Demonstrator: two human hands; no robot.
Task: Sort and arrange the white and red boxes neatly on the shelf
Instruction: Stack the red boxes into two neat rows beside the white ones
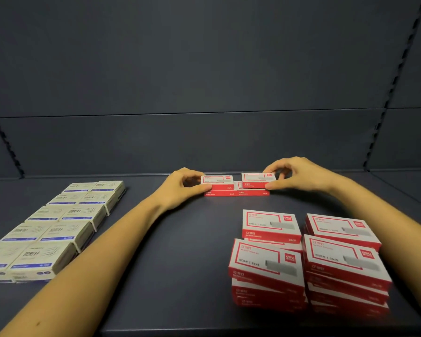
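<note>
Hands (180, 188) (299, 177) grip top boxes (216, 179) (258, 177), lower boxes (225, 192) half-hidden

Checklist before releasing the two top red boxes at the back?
1. Left hand grips left top box: ok.
2. Right hand grips right top box: ok.
3. Top boxes butted together: not ok, gap between them.
4. Top boxes resting squarely on bottom row: cannot tell.
5. Front red stacks aligned: not ok, boxes skewed.
6. White boxes in tidy rows: ok.
</note>
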